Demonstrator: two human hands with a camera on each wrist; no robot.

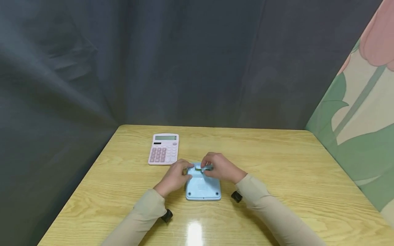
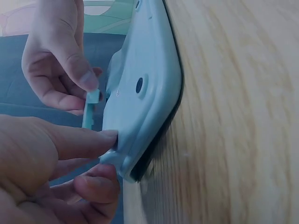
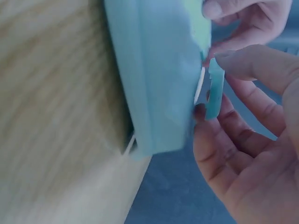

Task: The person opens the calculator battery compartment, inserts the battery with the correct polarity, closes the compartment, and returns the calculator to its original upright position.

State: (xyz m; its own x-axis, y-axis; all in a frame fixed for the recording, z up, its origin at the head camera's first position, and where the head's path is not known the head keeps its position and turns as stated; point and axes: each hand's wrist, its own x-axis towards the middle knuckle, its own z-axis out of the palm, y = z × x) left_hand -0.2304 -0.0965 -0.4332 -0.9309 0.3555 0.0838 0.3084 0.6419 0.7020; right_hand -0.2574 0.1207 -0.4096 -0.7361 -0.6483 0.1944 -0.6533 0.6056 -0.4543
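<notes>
A light blue calculator (image 1: 203, 188) lies face down on the table, its back with small dark feet facing up. A slot in its far part is uncovered, showing a dark green and yellowish strip inside. My left hand (image 1: 174, 176) holds the calculator by its left far edge, thumb and fingertips against the casing. Just above the slot, my right hand (image 1: 222, 167) pinches a small light blue battery cover (image 3: 215, 91) between thumb and fingers. In the right wrist view the cover stands apart from the casing, tilted. The calculator's keys are hidden underneath.
A pink calculator (image 1: 163, 149) lies face up on the wooden table (image 1: 277, 160), beyond and left of the blue one. Dark curtains (image 1: 197, 65) hang behind the table and at its left. A floral cloth (image 1: 363, 112) hangs at the right.
</notes>
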